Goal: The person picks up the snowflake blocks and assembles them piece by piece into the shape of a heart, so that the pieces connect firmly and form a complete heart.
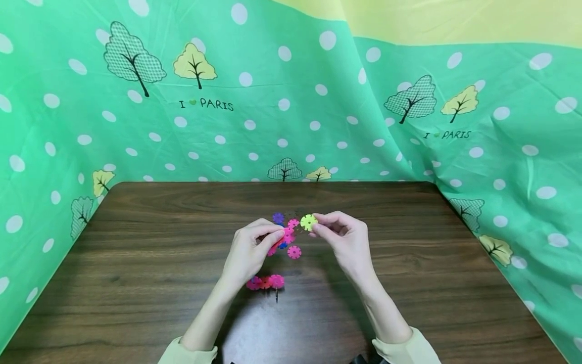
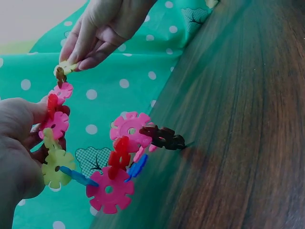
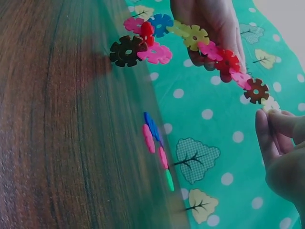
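Note:
A chain of notched plastic snowflake discs in several colours runs through my left hand [image 1: 247, 247], whose thumb and fingers pinch it around a red and pink disc [image 1: 288, 235]. Below that hand hang more linked discs: yellow [image 2: 58, 168], blue [image 2: 78, 176], pink [image 2: 109, 192], red and dark brown [image 2: 164, 137]. At the chain's upper end is a brown disc [image 3: 256, 91]. My right hand [image 1: 347, 240] pinches a yellow disc [image 1: 308, 222] by its edge, up against the brown one. Whether their notches are fully interlocked, I cannot tell.
Loose discs lie on the dark wooden table [image 1: 159, 253] beyond the hands: a purple one [image 1: 278, 218], a pink one [image 1: 294, 252], a blue one [image 3: 151, 126] and a green one [image 3: 170, 180]. A green dotted cloth [image 1: 254, 101] hangs behind the table.

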{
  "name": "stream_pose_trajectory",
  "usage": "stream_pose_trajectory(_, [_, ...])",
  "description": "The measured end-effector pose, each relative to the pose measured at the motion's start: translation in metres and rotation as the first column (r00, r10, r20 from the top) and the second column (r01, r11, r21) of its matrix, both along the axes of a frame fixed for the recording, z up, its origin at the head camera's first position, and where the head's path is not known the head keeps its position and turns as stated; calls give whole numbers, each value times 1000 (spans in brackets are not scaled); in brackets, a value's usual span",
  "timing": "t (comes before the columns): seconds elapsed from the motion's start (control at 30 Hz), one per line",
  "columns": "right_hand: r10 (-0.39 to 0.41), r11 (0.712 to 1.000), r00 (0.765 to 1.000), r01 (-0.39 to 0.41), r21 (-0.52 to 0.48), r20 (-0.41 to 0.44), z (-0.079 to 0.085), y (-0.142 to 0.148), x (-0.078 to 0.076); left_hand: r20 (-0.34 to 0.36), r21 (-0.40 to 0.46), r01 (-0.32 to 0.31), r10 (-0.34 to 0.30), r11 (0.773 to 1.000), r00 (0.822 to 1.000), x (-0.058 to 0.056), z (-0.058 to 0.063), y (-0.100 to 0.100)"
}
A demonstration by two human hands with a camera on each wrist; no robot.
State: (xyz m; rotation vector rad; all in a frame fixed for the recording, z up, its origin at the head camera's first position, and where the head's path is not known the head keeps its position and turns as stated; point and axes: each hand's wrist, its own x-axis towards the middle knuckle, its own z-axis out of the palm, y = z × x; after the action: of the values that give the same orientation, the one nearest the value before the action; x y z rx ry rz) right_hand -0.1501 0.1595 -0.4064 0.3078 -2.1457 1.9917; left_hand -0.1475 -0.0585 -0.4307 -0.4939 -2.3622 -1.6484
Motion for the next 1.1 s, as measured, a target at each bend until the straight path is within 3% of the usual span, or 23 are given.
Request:
stream_pose_trajectory(0.2, [-22, 1000, 1000, 22, 0, 12, -1, -2, 0, -26, -19, -30, 30, 999, 999, 0, -2, 2])
stream_pose_trajectory(0.47, [10, 999, 1000, -9, -40, 21, -3, -6, 0, -47, -4, -55, 55, 998, 997, -1, -5, 3])
stream_pose_trajectory(0.73, [40, 996, 999, -41, -85, -12, -4, -4, -1, 89, 113, -36, 26, 993, 996, -1, -1, 3])
stream_pose_trajectory(0.93, [55, 997, 998, -56, -62, -11, -1, 1, -2, 99, 144, -49, 35, 988, 994, 0, 0, 2])
stream_pose_trajectory(1.1, [54, 999, 998, -54, -2, 35, -1, 9, -3, 99, 236, -98, 76, 967, 992, -4, 4, -2])
